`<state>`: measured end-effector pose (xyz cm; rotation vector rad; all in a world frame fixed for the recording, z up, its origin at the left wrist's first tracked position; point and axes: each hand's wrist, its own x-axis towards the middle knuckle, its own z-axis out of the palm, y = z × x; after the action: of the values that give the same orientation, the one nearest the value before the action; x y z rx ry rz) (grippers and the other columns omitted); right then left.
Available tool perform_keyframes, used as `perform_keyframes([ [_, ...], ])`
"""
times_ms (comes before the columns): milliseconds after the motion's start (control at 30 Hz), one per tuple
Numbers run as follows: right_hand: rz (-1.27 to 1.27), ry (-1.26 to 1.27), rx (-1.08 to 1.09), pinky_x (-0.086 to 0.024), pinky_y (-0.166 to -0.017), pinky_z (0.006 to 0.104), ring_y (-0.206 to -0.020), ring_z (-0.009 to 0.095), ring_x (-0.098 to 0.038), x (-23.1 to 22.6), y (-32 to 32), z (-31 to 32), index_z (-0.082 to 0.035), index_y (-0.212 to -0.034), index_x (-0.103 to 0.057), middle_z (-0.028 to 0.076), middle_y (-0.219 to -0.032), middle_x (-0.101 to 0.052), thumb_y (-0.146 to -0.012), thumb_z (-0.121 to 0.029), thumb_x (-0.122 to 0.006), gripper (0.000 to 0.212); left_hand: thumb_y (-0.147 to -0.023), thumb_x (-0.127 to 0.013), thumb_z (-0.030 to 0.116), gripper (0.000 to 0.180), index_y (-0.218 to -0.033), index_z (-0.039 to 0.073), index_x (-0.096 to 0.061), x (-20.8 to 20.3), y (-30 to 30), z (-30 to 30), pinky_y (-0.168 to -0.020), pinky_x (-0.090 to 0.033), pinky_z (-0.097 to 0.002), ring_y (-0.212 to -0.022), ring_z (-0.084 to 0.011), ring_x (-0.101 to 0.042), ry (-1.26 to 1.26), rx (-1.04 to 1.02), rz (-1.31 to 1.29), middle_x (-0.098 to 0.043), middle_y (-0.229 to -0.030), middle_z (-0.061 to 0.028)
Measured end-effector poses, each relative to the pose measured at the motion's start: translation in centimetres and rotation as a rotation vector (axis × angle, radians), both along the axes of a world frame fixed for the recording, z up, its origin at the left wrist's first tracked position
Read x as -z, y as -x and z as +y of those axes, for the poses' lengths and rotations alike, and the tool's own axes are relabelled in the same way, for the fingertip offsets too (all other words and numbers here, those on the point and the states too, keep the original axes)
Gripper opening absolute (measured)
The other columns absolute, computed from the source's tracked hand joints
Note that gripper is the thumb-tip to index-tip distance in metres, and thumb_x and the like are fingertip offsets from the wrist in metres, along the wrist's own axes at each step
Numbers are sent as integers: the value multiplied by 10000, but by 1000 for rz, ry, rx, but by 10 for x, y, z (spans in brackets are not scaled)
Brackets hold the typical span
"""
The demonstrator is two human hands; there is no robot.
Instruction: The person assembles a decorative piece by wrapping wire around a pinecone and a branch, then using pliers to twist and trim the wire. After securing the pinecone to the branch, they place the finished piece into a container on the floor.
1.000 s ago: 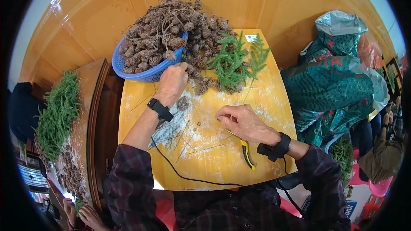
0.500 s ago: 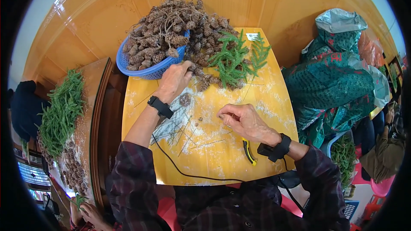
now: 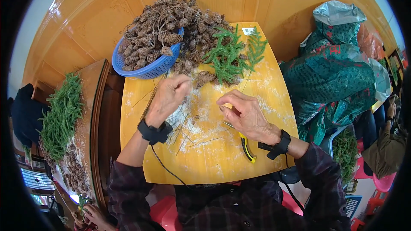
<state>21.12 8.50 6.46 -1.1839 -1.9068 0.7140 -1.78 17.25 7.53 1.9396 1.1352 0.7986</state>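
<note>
Hovering near pinecones: left hand, grip unclear; right hand by pliers, grip parted.

One yellow wooden tabletop is carrying one blue plastic basket, one pair of black-and-yellow-handled pliers and brown pine cones too heaped to count; two bare hands are hovering above.

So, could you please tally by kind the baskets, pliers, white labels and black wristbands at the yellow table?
Basket: 1
Pliers: 1
Label: 1
Wristbands: 2
Total: 5
</note>
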Motion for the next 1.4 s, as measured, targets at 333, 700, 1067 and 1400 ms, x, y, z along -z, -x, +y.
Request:
perform_keyframes([
  [333,-278,-230,75,-526,-639,353,-725,290,-636,-9,5,-7,-60,-968,-626,102,-988,-611,-750,-83,-695,231,-889,-550,180,231,-750,11,-624,-5,-37,-56,-510,-363,-248,-558,-62,-471,263,47,-74,-550,-586,-8],
  [700,8,-97,-34,-501,-621,333,-696,266,-626,10,-8,-15,24,-861,-633,121,-791,-623,-811,-30,-645,74,-893,-556,111,130,-934,13,-631,-11,-45,-62,-657,-439,-240,-713,-81,-553,238,210,-37,-605,-734,-21],
  [1067,323,102,-52,-468,-543,290,-600,167,-597,17,-6,-23,43,-861,-621,102,-731,-624,-891,-60,-595,110,-863,-596,57,52,-864,11,-620,-8,-46,-59,-611,-441,-239,-650,-76,-536,172,273,-84,-603,-692,-16],
  [1400,572,421,79,-427,-471,200,-520,43,-535,12,-10,-23,-5,-875,-658,0,-638,-590,-954,-148,-568,187,-884,-592,77,82,-832,15,-606,-6,-53,-52,-579,-434,-241,-614,-68,-516,128,229,-84,-592,-646,-22],
])
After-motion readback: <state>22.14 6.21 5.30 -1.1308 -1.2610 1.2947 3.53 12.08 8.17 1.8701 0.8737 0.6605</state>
